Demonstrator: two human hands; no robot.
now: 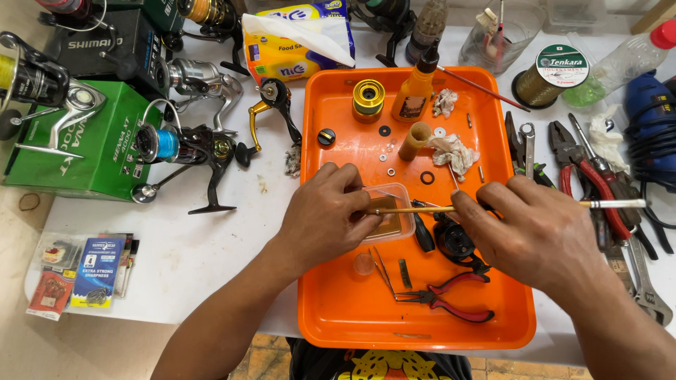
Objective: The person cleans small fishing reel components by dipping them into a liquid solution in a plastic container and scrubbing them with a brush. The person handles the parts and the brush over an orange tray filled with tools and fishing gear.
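Two hands, slim wooden brush

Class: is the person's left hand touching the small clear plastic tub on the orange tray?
Touching. The head view shows the left hand with its fingers wrapped over the near edge of the clear tub, no gap between them.

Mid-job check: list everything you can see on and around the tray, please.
tray: 1, orange, table centre
tub: 1, clear, in tray, at left hand
brush: 1, long handle, held over tub
pliers: 1, red grips, tray front
spool: 1, gold, tray back
oil bottle: 1, orange, tray back
washers: several, small, mid tray
rags: 2, white, tray back
reels: several, table left
box: 1, green, left
hook packets: several, left front
tissue pack: 1, yellow, back
line spool: 1, back right
hand tools: several, right of tray
left hand: on tub
right hand: holding brush
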